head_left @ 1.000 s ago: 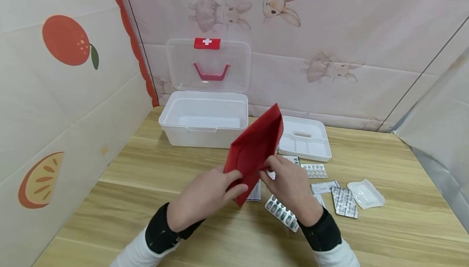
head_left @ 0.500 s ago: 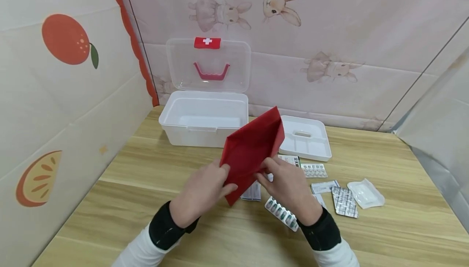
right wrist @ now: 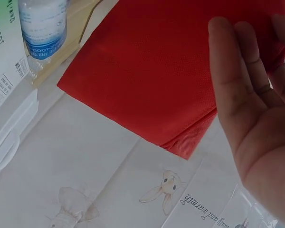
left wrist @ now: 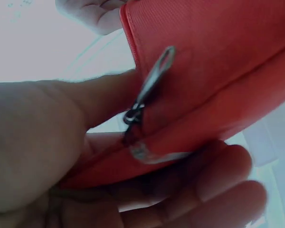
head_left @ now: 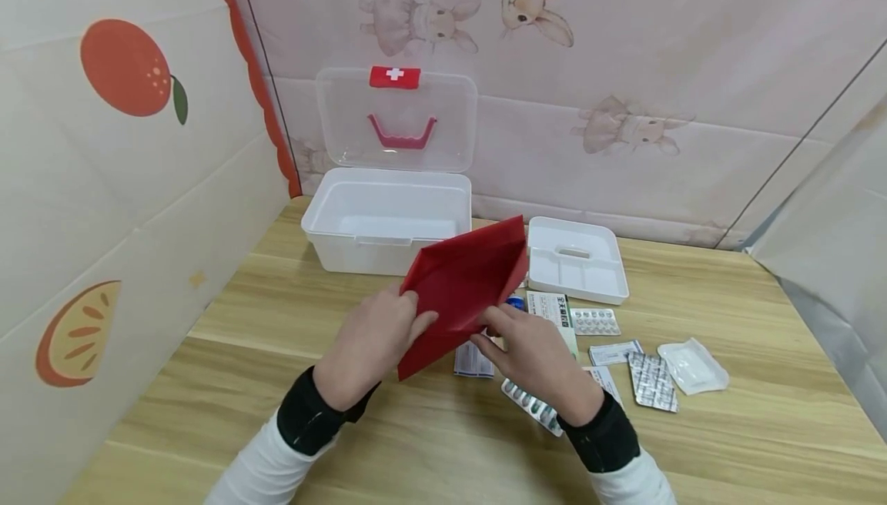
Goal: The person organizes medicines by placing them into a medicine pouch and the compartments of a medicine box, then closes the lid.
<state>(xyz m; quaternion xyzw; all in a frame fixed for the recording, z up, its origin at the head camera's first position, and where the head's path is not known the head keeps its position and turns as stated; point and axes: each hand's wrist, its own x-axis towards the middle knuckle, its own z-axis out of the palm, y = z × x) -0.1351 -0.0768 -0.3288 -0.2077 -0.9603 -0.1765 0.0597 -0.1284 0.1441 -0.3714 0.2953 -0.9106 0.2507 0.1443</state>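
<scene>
A red zippered pouch (head_left: 466, 278) is held up tilted over the table, in front of the case. My left hand (head_left: 369, 345) grips its left edge, thumb on the near side and fingers behind. Close to that thumb, the left wrist view shows a metal zipper pull (left wrist: 154, 78) hanging on the red fabric. My right hand (head_left: 532, 357) pinches the pouch's lower right edge; its fingers lie along the fabric in the right wrist view. The pouch's contents cannot be seen. A capsule blister pack (head_left: 532, 408) lies under the right hand, partly covered.
Behind the pouch stands a white first-aid case (head_left: 367, 257) with its clear lid (head_left: 398, 93) raised. A compartment tray (head_left: 577, 280) sits to the right. A medicine box (head_left: 550, 306), pill blister (head_left: 596, 322), silver blister (head_left: 653, 383) and white plastic dish (head_left: 693, 366) lie nearer.
Both hands have shifted slightly left and the pouch has turned left, its top tipping lower. More of the medicine box and a blue-capped item now show beside it.
</scene>
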